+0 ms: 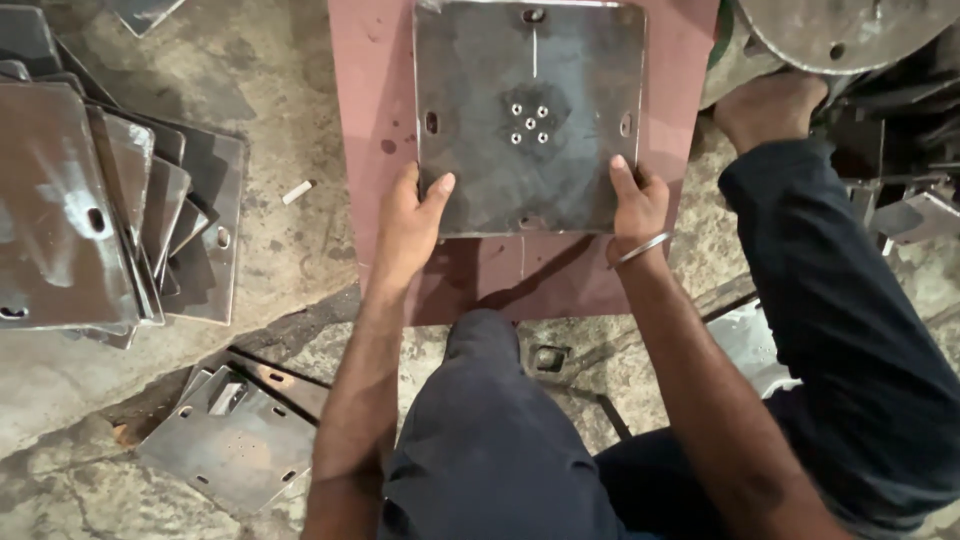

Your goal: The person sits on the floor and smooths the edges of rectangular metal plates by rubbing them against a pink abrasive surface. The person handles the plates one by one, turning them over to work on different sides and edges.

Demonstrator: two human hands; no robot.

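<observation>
While the person crouched over the floor, the left hand point(410, 225) gripped the near-left corner of a square steel plate point(530, 115), thumb on top, and the right hand point(638, 208), with its metal bangle point(643, 248), clasped the near-right corner. Just beyond the hands the plate lay on a reddish counter point(370, 100). Seemingly it was being squared up; next called for even pressure. Well left of the left hand sat a stack of like plates point(90, 210)

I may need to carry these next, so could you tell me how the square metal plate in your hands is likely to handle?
The square metal plate looks rigid and probably heavy for its size; both hands hold its near corners. Flat, so unlikely to roll. Its smooth, dull sheen suggests it might slip.
</observation>
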